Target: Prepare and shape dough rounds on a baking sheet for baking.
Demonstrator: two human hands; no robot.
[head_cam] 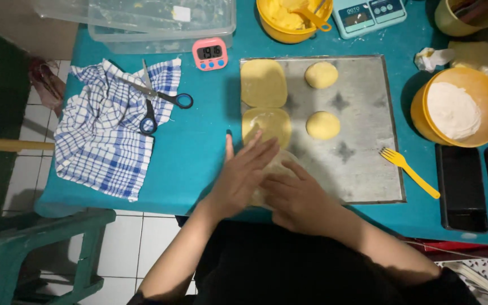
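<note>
Item: both hands at work on one piece of pale dough [276, 167] at the near left corner of a metal baking tray [362, 141], which lies on a teal table [204, 147]. The left hand [243, 176] lies flat with fingers spread and extended over the dough's left side; the right hand [296, 199] lies beside it, fingers pointing left across the piece; both are open palms pressing, neither closed around anything. The dough shows only in a sliver between and above the fingers, so its full outline cannot be told. On the same tray: two flattened dough sheets [264, 83] at the left edge, one behind the other, and two round dough balls [321, 74] just right of them, apart from one another. Near the tray's right edge, a yellow plastic fork [409, 171]. Right of that, a yellow bowl of white flour [457, 107]; at the back, a yellow bowl of yellow filling [289, 20], a small kitchen scale [368, 16] and a pink digital timer [210, 53]. At left, black-handled scissors [156, 101] on a blue checked cloth [111, 135]. Note on handling: as judged from the flat sheets, even pressure from both palms, worked outward from the middle, would likely keep the thickness uniform and the edges from tearing.
</note>
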